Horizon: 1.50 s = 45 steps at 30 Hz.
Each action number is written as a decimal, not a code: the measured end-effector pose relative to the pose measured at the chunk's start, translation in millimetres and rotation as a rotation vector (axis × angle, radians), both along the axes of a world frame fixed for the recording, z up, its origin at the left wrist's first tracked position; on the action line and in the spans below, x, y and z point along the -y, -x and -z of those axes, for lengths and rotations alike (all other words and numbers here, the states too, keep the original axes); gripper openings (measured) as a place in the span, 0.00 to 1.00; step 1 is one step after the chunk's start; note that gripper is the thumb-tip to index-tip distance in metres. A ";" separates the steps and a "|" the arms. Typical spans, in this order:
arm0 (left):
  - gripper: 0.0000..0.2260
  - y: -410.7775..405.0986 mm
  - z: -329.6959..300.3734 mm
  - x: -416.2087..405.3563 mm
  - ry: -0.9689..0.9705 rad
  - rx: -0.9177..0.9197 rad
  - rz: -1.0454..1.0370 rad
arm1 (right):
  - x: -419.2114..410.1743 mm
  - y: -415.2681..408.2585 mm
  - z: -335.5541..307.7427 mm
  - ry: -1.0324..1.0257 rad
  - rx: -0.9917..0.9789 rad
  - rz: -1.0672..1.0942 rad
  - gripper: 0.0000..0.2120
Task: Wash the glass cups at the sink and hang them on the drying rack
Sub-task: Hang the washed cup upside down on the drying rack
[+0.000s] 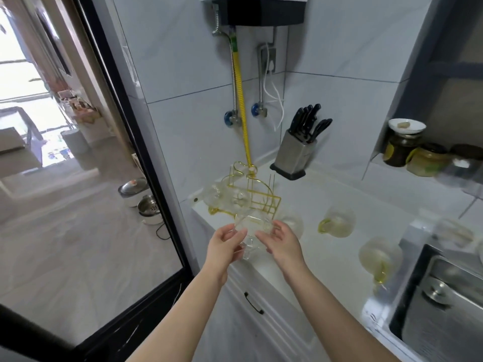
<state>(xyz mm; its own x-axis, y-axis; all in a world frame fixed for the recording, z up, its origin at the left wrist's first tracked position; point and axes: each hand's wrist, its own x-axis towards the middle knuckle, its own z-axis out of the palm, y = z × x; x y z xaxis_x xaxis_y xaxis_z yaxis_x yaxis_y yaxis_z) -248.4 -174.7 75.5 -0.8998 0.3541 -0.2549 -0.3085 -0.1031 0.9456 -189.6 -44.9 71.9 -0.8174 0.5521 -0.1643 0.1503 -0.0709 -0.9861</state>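
A clear glass cup [252,232] is held between my left hand [226,242] and my right hand [281,242], just in front of the gold wire drying rack [254,192] at the counter's left end. Clear glass cups [230,198] hang on the rack. On the white counter [326,257] stand upturned glass cups with yellow handles: one [338,222] in the middle and another [380,257] beside the steel sink [444,296]. A fainter cup [292,223] lies right of my right hand.
A knife block [298,150] stands at the back wall. Jars [402,147] fill a shelf at the right. Pipes with blue valves and a yellow hose [241,100] run down the tiled wall. A black-framed glass door [146,165] is at the left, with pots [136,192] behind it.
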 end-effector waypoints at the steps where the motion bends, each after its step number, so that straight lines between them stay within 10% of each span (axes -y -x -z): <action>1: 0.19 7.7 1.9 -5.0 0.002 0.002 -0.017 | -4.8 8.0 2.6 0.007 0.002 -0.006 0.32; 17: 0.13 123.9 40.2 -97.3 0.198 0.037 -0.071 | -96.8 116.8 47.4 -0.076 0.164 0.016 0.10; 23: 0.09 156.9 63.9 -100.8 0.296 0.082 -0.058 | -101.0 146.2 61.6 -0.147 0.333 0.015 0.24; 45: 0.05 196.2 83.6 -90.4 0.421 0.075 0.130 | -88.3 168.1 82.5 -0.312 0.413 0.254 0.15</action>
<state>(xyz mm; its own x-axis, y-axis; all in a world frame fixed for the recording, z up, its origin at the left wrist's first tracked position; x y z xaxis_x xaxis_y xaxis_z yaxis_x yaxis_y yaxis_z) -444.6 -84.3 -8.1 -0.8281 0.3145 -0.4640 -0.3629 0.3302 0.8714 -357.6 43.4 -10.6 -0.5560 0.7960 -0.2392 0.5432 0.1301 -0.8295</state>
